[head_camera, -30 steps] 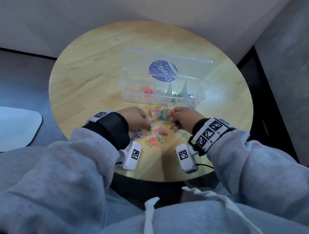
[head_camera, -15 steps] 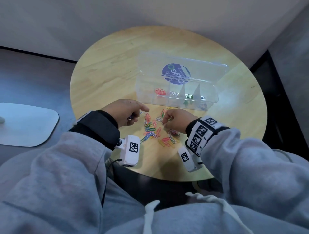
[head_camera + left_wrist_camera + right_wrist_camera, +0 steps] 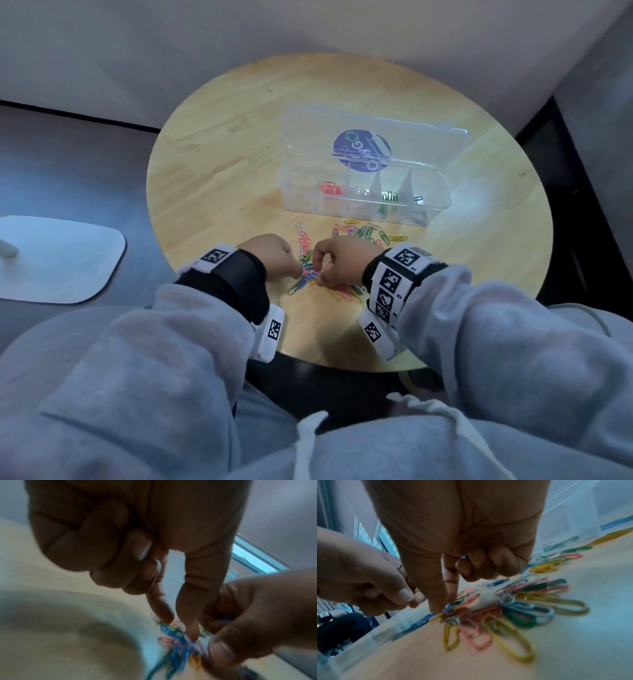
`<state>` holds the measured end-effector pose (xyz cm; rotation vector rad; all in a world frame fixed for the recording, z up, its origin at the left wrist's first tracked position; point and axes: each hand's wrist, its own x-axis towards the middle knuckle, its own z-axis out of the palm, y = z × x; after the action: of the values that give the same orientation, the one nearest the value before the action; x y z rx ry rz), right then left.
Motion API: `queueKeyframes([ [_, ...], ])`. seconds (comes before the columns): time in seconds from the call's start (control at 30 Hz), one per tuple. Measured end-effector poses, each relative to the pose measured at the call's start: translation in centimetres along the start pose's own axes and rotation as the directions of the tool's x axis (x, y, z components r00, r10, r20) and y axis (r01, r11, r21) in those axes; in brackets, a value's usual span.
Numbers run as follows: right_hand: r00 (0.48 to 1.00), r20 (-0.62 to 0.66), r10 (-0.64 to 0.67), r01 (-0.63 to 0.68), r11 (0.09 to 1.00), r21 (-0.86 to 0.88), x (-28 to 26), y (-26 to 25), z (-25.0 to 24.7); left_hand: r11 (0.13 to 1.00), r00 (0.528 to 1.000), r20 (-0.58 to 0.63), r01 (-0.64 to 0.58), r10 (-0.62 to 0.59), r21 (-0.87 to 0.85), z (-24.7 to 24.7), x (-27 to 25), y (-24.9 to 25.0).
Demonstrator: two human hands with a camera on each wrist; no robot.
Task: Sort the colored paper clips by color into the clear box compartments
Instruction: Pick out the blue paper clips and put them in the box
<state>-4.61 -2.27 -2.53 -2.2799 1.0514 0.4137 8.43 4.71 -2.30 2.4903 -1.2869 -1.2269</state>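
Paper clips (image 3: 346, 260) lie loose on my round wooden bench (image 3: 222, 164), before the clear box (image 3: 435, 202). My left hand (image 3: 270, 257) has drawn back from half a second ago; both hands' fingers (image 3: 436, 599) pinch at blue clips, right hand (image 3: 342, 260) alongside. Grey walls behind.

a round light-wood table (image 3: 219, 144) stands on grey floor (image 3: 68, 164) by a pale wall (image 3: 308, 27).
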Motion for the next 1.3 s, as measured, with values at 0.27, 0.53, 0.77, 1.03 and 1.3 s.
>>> queueKeyframes([
  [0.27, 1.0, 0.003, -0.025, 0.025, 1.0, -0.005, 0.3, 0.1, 0.3, 0.977, 0.999, -0.001, -0.032, 0.033, 0.213, 1.3, 0.8, 0.9],
  [0.53, 0.998, -0.014, 0.056, -0.051, 0.973, 0.226, -0.1, 0.8, -0.5, 0.985, 0.997, 0.01, -0.074, 0.074, 0.158, 1.2, 1.4, 0.9],
  [0.77, 0.984, -0.101, 0.147, -0.104, 0.933, 0.344, -0.2, 2.1, -2.0, 0.994, 0.995, -0.051, -0.076, 0.081, 0.08, -0.6, 1.4, 0.1],
  [1.03, 0.955, 0.025, 0.296, -0.18, 0.509, 0.842, 0.0, 4.1, -2.4, 0.932, 0.99, 0.075, -0.141, 0.123, 0.333, 1.1, 1.2, 1.4],
  [1.3, 0.96, 0.04, 0.277, -0.116, 0.264, 0.957, 0.2, 4.4, -2.1, 0.92, 0.982, 0.117, -0.178, 0.146, 0.349, 1.6, 1.2, 1.8],
])
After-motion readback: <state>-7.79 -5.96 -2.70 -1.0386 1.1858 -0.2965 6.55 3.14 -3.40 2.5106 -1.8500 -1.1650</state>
